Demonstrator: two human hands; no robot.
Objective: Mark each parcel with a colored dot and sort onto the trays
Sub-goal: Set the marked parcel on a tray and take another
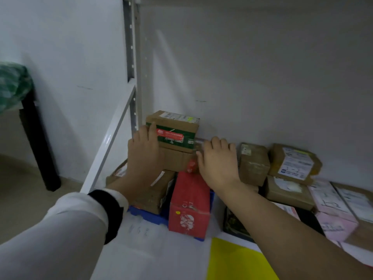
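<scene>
A brown parcel (pixel 176 161) sits on top of other parcels in a blue tray (pixel 148 216) on the shelf. A green-and-brown parcel (pixel 174 131) with a yellow dot on its label is stacked on it. My left hand (pixel 144 156) presses flat against the left side of this stack, thumb up along the green parcel. My right hand (pixel 219 161) grips the brown parcel's right end, its fingers curled over the far edge. A red parcel (pixel 189 207) with a yellow dot stands upright at the tray's front.
Several brown parcels (pixel 253 163) and pink ones (pixel 333 209) are piled to the right against the back wall. A yellow sheet (pixel 232 259) lies on the shelf front. The white shelf upright (pixel 132 47) stands left of the stack. A dark table leg (pixel 38 150) is far left.
</scene>
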